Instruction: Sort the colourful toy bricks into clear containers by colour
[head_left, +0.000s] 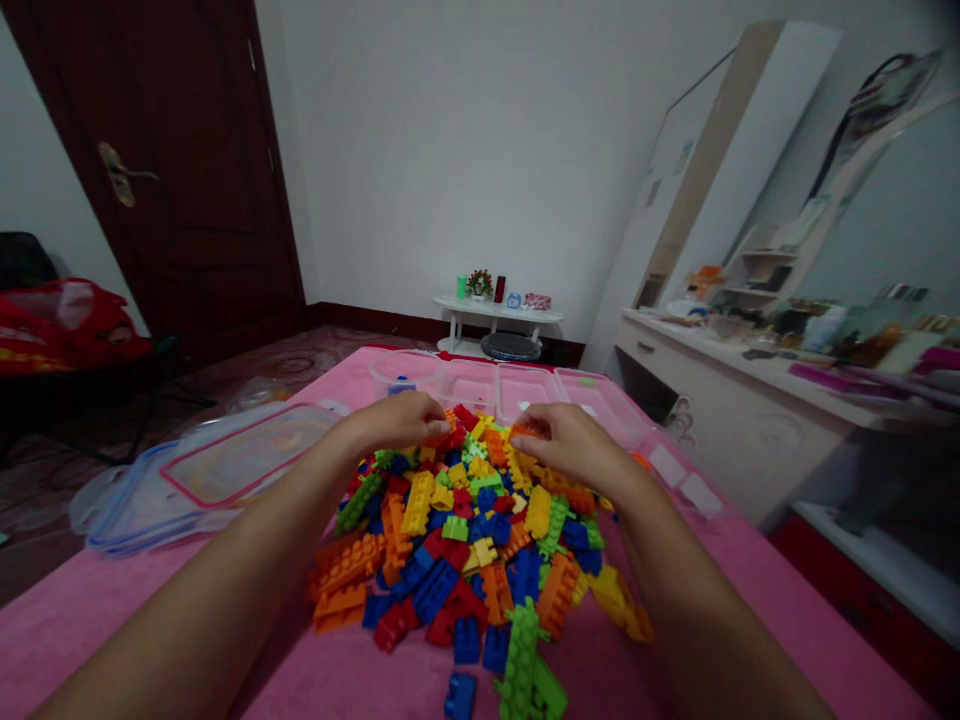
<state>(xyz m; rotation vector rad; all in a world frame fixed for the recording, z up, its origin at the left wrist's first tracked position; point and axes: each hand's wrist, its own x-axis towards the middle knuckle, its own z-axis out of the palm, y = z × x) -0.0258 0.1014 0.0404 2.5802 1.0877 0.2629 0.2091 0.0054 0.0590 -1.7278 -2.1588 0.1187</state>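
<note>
A large heap of toy building bricks in red, orange, yellow, green and blue lies on the pink cloth. At its far left edge is my left hand, its fingers curled down beside red and orange bricks; what is between the fingertips is hidden. My right hand is at the far right edge of the heap, thumb and fingers closed around an orange brick. Both forearms reach along the sides of the heap. Several bricks lie loose near me, among them a long green brick and a blue brick.
Clear plastic containers stand in a row behind the heap; a round one holds a blue brick. Clear lids, rimmed in red and blue, lie at left. A white dresser stands at right, a low white table beyond.
</note>
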